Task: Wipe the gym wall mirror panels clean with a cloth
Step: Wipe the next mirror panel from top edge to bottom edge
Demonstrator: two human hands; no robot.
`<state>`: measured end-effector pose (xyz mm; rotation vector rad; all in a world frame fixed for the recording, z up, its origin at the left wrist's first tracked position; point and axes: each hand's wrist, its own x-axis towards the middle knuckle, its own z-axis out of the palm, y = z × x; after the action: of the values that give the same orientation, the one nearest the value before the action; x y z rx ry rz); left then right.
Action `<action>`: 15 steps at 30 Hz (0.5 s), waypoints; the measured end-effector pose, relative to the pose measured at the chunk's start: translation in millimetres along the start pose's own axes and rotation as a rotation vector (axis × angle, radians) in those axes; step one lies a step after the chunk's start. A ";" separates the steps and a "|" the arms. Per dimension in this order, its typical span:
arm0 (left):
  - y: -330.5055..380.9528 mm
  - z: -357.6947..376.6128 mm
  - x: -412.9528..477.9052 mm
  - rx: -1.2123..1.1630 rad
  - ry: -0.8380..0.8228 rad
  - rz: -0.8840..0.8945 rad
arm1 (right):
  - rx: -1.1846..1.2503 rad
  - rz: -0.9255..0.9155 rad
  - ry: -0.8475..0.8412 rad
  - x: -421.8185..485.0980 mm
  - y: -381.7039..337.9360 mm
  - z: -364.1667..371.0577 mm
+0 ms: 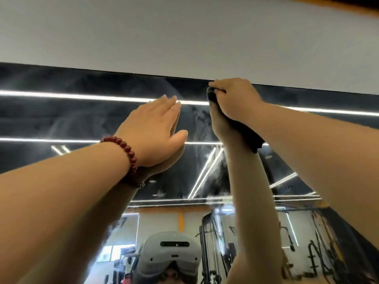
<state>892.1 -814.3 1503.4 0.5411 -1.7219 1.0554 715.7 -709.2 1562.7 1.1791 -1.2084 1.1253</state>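
Right hand (231,99) bunches the soft, limp dark cloth (249,140) against the fragile, streaky wall mirror (82,119) — I'd keep it wadded; left hand (151,132) presses flat, fingers together.

Dark cloth (254,140), dark-red bead bracelet (127,152), grey headset (170,255), white wall (184,37).

Even, bright indoor light. Ceiling strip lights (92,96) glare as white lines in the mirror (61,117) beside both hands. Wide-angle bending curves the frame edges; hazy smears soften the glass.
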 end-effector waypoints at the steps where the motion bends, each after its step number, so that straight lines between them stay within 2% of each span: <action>1: -0.3 0.2 0.2 -0.007 0.005 -0.004 | -0.068 -0.073 -0.059 -0.7 -6.1 1.7; 3: -0.5 1.1 0.2 -0.028 0.022 -0.014 | -0.152 -0.253 -0.170 -17.3 -14.7 7.0; 5: -1.0 2.4 -2.7 -0.046 0.048 -0.031 | -0.132 -0.436 -0.237 -44.2 -14.4 12.4; 7: 0.6 0.8 -7.2 -0.037 0.095 -0.038 | -0.080 -0.523 -0.292 -64.3 -8.9 12.1; 9: 3.4 -4.7 -10.9 -0.014 0.116 -0.024 | 0.065 -0.465 -0.281 -71.0 -4.7 5.9; 11: 3.6 -8.0 -13.9 -0.023 0.085 -0.022 | 0.191 -0.369 -0.175 -72.3 -5.4 2.7; 13: 2.0 -8.8 -15.5 -0.038 0.034 -0.029 | 0.145 -0.355 -0.112 -74.5 -8.4 1.0; 15: 1.1 -7.4 -16.7 -0.046 0.005 -0.023 | -0.028 -0.399 -0.190 -78.9 -3.3 -0.7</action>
<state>901.7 -809.4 1488.6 0.5276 -1.7276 0.9976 715.5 -708.5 1483.7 1.4531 -1.0619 0.7079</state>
